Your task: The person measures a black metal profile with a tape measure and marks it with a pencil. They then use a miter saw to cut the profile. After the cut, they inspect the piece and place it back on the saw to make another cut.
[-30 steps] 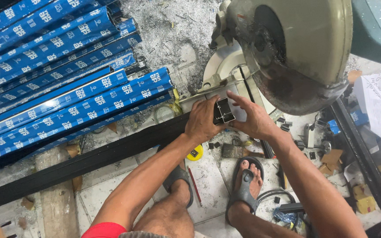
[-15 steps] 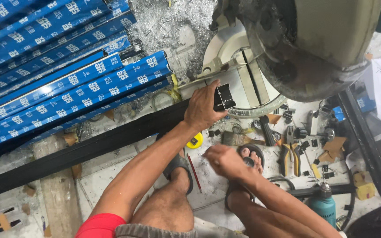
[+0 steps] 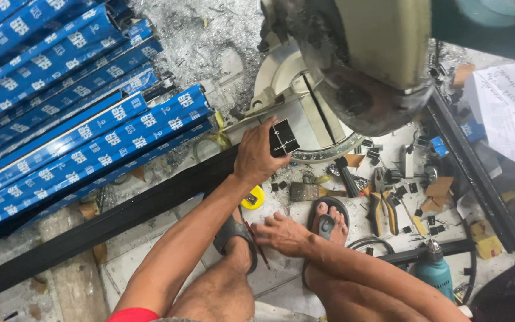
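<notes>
My left hand (image 3: pixel 257 152) grips the black aluminium profile (image 3: pixel 284 138) on the mitre saw's base (image 3: pixel 281 77); my right hand (image 3: pixel 281 234) rests loose and empty near my sandalled foot (image 3: pixel 328 222).

Long bar (image 3: pixel 120 217) lies on floor (image 3: pixel 144 262), running from lower left up to saw base (image 3: pixel 305 128). Left hand (image 3: pixel 257 156) on bar's cut end (image 3: pixel 283 138), at front edge of saw base. Saw head (image 3: pixel 365 59) above base. Wrapped profiles (image 3: pixel 61 119) stacked left of saw, behind bar. Right hand (image 3: pixel 281 234) between the two sandalled feet (low, near floor). Tape measure (image 3: pixel 253 198) just below left hand. Pliers (image 3: pixel 382 206) right of feet; drill (image 3: pixel 433 271) lower right. Paper sheet (image 3: pixel 508 107) far right.
</notes>
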